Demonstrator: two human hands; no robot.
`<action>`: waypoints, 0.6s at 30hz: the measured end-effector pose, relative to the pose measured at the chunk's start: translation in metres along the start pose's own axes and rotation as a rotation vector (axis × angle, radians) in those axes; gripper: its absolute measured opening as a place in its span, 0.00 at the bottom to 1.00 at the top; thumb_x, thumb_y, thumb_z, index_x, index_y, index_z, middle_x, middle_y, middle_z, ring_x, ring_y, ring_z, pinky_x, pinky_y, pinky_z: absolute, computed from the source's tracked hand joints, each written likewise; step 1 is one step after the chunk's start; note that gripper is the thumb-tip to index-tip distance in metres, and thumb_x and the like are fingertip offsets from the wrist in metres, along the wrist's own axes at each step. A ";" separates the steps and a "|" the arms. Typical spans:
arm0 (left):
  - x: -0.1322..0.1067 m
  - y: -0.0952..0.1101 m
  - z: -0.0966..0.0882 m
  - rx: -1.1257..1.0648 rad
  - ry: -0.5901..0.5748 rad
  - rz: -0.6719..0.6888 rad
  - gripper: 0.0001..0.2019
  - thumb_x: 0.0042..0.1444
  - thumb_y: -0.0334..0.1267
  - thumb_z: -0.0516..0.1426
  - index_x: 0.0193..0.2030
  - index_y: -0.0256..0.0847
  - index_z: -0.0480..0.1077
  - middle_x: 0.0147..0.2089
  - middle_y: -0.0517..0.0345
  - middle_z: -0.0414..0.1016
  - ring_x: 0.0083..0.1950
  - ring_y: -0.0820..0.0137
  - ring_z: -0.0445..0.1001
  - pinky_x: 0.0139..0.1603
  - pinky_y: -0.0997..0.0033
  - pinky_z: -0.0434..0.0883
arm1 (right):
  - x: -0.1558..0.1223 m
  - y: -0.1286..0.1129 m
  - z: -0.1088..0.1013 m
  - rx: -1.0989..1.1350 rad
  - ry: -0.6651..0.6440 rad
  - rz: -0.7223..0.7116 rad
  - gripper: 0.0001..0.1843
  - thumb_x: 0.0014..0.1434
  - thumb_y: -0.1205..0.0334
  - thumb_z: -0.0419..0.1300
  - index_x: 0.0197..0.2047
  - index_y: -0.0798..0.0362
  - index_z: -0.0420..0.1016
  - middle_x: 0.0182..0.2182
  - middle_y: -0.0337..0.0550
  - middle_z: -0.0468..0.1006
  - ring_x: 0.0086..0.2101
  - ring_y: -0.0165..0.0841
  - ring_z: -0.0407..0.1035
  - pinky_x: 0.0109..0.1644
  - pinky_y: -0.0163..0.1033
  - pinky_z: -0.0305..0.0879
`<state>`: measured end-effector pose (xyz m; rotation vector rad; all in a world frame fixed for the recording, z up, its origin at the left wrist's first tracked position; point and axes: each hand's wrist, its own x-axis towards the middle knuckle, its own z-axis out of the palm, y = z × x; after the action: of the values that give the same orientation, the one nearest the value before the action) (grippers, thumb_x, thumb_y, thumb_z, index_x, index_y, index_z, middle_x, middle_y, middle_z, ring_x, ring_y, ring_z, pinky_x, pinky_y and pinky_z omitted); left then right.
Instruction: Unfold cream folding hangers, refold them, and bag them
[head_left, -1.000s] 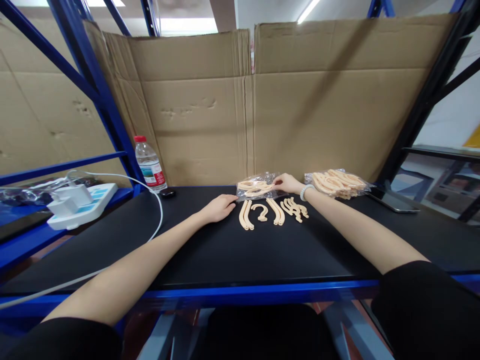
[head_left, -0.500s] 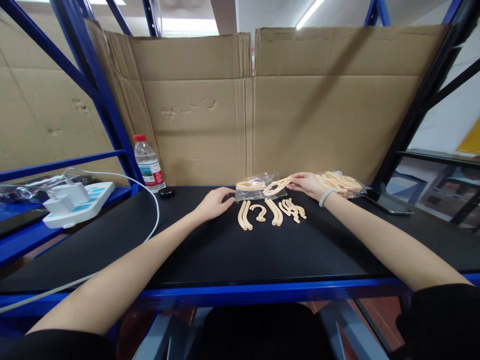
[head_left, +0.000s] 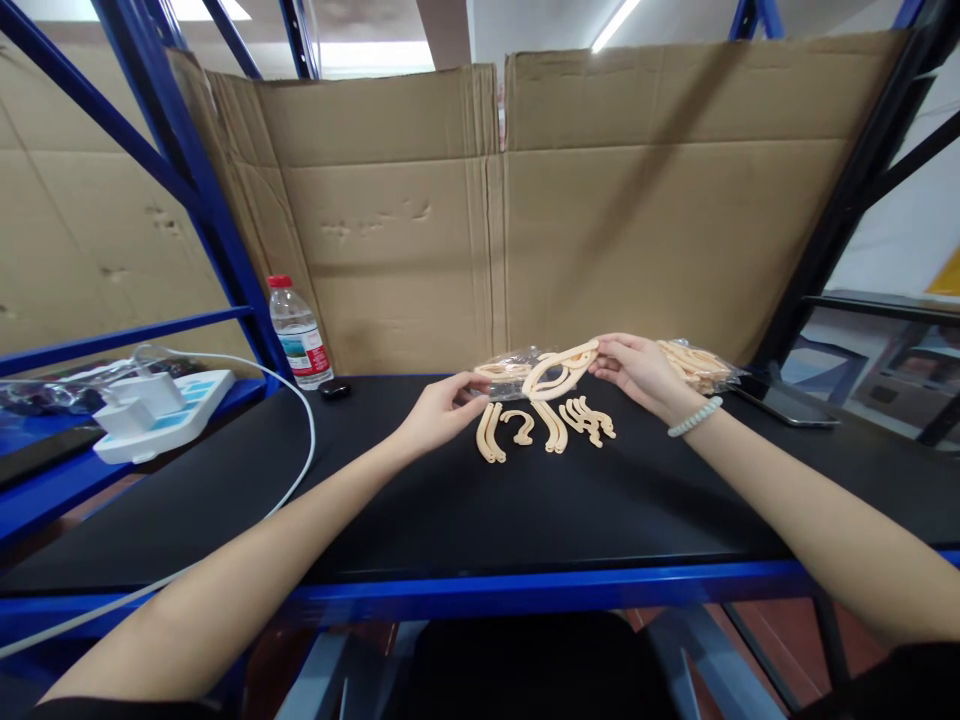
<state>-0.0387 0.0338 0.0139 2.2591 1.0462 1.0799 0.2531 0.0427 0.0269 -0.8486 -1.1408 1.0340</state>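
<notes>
My right hand (head_left: 637,368) is closed on a looped set of beige curved plastic hanger parts (head_left: 562,374), raised above the black tabletop. Behind them lies a clear plastic bag (head_left: 504,368) with more beige parts inside. My left hand (head_left: 444,408) is beside the bag's left end, thumb and fingers apart, fingertips at its edge; whether they press on it I cannot tell. In front lie a pair of curved arms (head_left: 490,432), a hook-shaped piece (head_left: 519,426), another pair of curved arms (head_left: 551,428) and several small hooked pieces (head_left: 589,418).
Another filled plastic bag (head_left: 697,364) and a dark flat device (head_left: 784,402) lie at the right. A water bottle (head_left: 300,340) and a small black object (head_left: 334,388) stand at the left, near a power strip (head_left: 169,420) with a white cable (head_left: 306,450). Cardboard (head_left: 390,230) walls the back.
My right hand has lifted the beige hanger parts up and toward me, clear of the bag. My left hand has shifted slightly right along the bag's edge.
</notes>
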 end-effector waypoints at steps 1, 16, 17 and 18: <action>-0.001 0.002 0.003 -0.063 -0.036 -0.028 0.18 0.54 0.44 0.58 0.49 0.37 0.70 0.48 0.47 0.76 0.39 0.68 0.75 0.40 0.65 0.73 | -0.006 -0.001 0.006 0.008 -0.047 0.014 0.01 0.54 0.68 0.61 0.33 0.56 0.74 0.25 0.41 0.75 0.26 0.25 0.70 0.35 0.32 0.70; -0.015 0.021 0.020 -0.463 -0.327 -0.192 0.21 0.49 0.42 0.64 0.48 0.33 0.69 0.34 0.54 0.77 0.30 0.72 0.75 0.28 0.77 0.70 | -0.058 0.000 0.051 -0.064 -0.283 0.147 0.09 0.51 0.62 0.65 0.34 0.56 0.71 0.26 0.41 0.76 0.27 0.27 0.72 0.33 0.33 0.69; -0.014 0.020 0.019 -0.468 -0.313 -0.203 0.22 0.50 0.43 0.64 0.48 0.33 0.68 0.33 0.54 0.77 0.29 0.72 0.75 0.27 0.78 0.69 | -0.057 0.000 0.049 -0.067 -0.282 0.160 0.08 0.50 0.64 0.65 0.33 0.56 0.71 0.26 0.40 0.76 0.27 0.26 0.72 0.34 0.33 0.70; -0.013 0.020 0.018 -0.478 -0.301 -0.213 0.22 0.51 0.43 0.63 0.49 0.33 0.68 0.32 0.54 0.77 0.28 0.72 0.75 0.27 0.77 0.70 | -0.055 0.000 0.046 -0.073 -0.285 0.172 0.08 0.49 0.65 0.65 0.33 0.56 0.71 0.26 0.40 0.76 0.27 0.26 0.72 0.34 0.33 0.70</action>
<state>-0.0209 0.0097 0.0095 1.8084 0.7819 0.7695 0.2033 -0.0087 0.0211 -0.8883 -1.3697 1.2924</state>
